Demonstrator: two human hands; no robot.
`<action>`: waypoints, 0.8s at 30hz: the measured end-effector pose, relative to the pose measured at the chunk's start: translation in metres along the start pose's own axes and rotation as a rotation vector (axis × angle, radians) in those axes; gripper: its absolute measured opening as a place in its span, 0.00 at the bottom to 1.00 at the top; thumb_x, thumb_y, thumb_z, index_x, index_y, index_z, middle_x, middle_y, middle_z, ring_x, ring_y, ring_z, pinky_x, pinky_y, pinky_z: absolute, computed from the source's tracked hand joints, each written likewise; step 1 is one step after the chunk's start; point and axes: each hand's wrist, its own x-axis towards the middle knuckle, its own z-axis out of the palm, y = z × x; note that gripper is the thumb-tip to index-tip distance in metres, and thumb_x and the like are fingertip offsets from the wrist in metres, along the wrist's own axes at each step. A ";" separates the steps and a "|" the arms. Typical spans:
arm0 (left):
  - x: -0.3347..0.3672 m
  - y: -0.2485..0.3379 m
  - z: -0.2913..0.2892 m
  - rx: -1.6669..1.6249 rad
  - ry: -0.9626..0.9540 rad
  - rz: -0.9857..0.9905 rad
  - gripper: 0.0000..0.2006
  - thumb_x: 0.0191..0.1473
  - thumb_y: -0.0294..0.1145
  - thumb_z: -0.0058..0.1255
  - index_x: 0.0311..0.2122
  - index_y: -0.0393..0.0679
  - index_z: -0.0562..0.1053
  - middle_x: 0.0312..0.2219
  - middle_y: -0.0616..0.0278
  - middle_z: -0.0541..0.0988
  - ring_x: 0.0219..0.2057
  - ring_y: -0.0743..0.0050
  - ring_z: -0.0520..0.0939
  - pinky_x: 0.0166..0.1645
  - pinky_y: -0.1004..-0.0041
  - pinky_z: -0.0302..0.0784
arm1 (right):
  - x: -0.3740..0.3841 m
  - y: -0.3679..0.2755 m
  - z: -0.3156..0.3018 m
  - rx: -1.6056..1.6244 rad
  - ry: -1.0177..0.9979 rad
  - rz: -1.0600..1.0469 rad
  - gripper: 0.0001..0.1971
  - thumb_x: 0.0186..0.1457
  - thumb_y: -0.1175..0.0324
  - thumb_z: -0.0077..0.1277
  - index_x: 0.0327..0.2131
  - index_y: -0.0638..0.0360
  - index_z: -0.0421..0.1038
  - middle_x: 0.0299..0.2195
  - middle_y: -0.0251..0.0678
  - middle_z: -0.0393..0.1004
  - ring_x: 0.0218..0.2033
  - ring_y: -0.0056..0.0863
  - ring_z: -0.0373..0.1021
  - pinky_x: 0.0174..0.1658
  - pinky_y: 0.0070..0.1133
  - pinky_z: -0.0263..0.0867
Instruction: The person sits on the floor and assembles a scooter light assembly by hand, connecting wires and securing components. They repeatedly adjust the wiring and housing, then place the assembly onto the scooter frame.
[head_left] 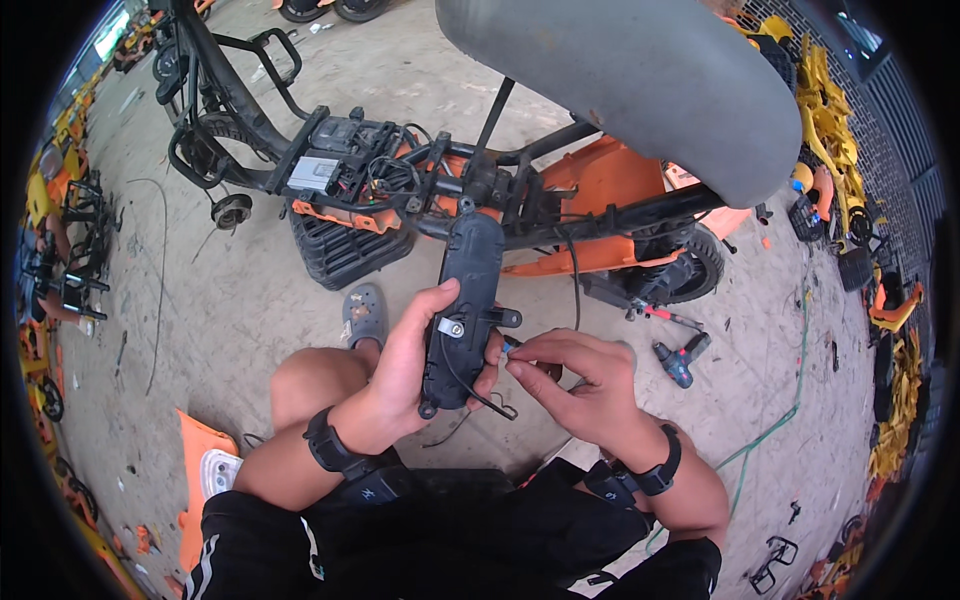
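Bare concrete floor (250,290) fills the frame, strewn with orange and yellow panels along the right and left edges, and a stripped scooter frame (420,180) lies across the upper middle with a grey saddle (640,80) bulging in from the top right. A cordless drill (682,358) lies on the floor right of centre.

At the centre of the frame the left hand (400,385) holds a long black plastic housing (462,310) upright, thumb wrapped over the front near a small metal bracket (452,326), fingers closed round the back. The grip is firm and mostly closed on the lower half of the part. The right hand (580,385) sits just beside it, fingertips pinched together on something small where a thin black wire (470,385) leaves the housing; it may be a connector or a screw, too small to tell.

The housing looks light and stiff, a hollow moulded shell, with a matte surface that should not slip. Its narrow waist, where the left hand already sits, seems the soundest place to hold. The wire is soft and thin and would likely suffer from a hard tug, so the pinch belongs close to its end.
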 end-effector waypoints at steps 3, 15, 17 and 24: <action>0.000 0.000 0.000 -0.002 0.015 -0.016 0.28 0.60 0.61 0.36 0.40 0.41 0.70 0.22 0.60 0.76 0.19 0.66 0.77 0.20 0.70 0.71 | 0.000 -0.001 -0.001 -0.008 -0.004 0.009 0.04 0.53 0.76 0.61 0.34 0.64 0.79 0.30 0.36 0.80 0.24 0.21 0.74 0.25 0.16 0.68; -0.005 0.004 0.000 -0.131 0.022 -0.084 0.29 0.62 0.63 0.33 0.47 0.44 0.70 0.24 0.61 0.74 0.20 0.68 0.73 0.19 0.73 0.63 | 0.004 0.001 0.004 -0.012 0.058 0.011 0.04 0.54 0.77 0.59 0.35 0.66 0.78 0.31 0.37 0.80 0.25 0.20 0.74 0.27 0.16 0.68; -0.003 0.002 0.002 -0.127 0.041 -0.075 0.29 0.62 0.62 0.34 0.47 0.43 0.70 0.25 0.60 0.75 0.23 0.66 0.76 0.22 0.71 0.67 | 0.002 -0.001 0.003 -0.023 0.053 0.018 0.03 0.55 0.78 0.58 0.34 0.68 0.78 0.32 0.39 0.80 0.24 0.21 0.74 0.27 0.16 0.69; 0.003 -0.004 -0.008 -0.102 -0.049 -0.027 0.30 0.65 0.60 0.30 0.50 0.40 0.69 0.29 0.57 0.77 0.22 0.61 0.78 0.27 0.68 0.72 | -0.006 0.003 0.009 0.100 0.061 0.183 0.04 0.57 0.77 0.56 0.36 0.68 0.76 0.31 0.38 0.79 0.24 0.20 0.73 0.28 0.16 0.68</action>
